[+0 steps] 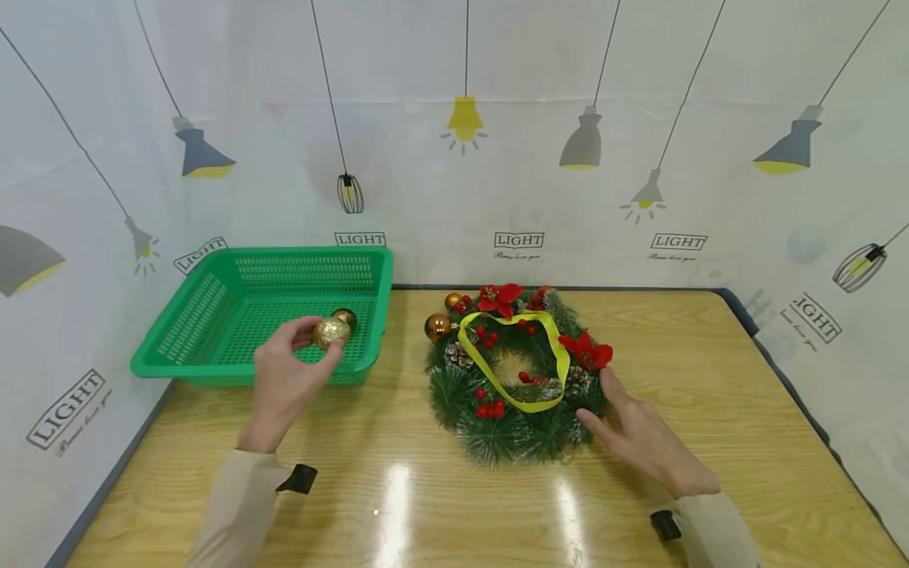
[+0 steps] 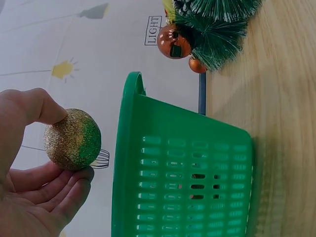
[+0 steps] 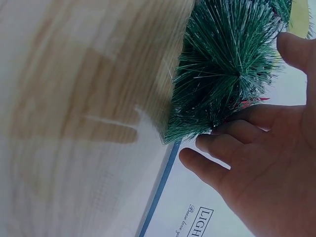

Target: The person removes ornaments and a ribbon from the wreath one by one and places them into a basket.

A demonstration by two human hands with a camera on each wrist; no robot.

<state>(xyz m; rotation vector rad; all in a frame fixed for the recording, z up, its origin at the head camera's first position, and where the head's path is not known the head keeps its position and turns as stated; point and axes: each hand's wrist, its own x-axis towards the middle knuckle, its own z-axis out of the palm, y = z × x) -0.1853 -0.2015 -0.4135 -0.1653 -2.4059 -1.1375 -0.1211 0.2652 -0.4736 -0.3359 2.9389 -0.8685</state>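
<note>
Left hand pinching gold glitter ball, right hand flat against wreath

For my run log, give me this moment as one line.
left hand: pinches gold glitter ball over green basket | right hand: open, fingers at wreath edge | basket: one bronze ball

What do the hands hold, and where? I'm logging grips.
Left hand pinches the glittery gold ball by its sides; right hand holds nothing, touching the wreath.

Glossy wooden table, green basket at left, Christmas wreath at centre
</note>
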